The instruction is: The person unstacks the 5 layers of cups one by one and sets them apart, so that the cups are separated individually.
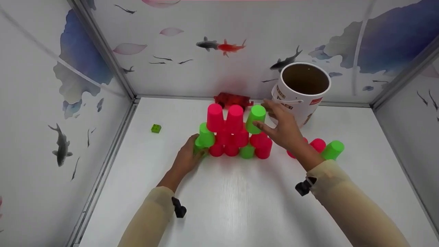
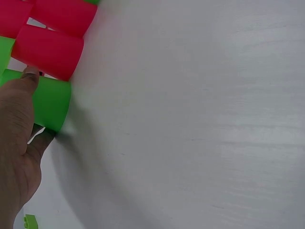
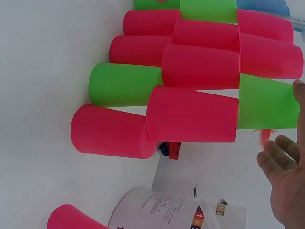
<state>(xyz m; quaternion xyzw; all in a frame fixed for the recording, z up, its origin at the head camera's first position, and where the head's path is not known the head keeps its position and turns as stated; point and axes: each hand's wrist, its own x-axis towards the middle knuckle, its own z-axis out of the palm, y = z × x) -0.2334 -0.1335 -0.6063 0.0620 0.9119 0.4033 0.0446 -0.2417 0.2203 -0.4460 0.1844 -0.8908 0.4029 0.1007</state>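
Near the far edge of the white table (image 1: 236,192), with the left hand (image 1: 187,156) gripping a bottom-row tapered green plastic cup (image 2: 51,102) and the right hand (image 1: 284,125) spread around a matching top-tier cup (image 3: 267,102), we judge placement underway, next needing gentle release.

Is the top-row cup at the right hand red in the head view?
No, the top-row cup at the right hand is plainly green there.
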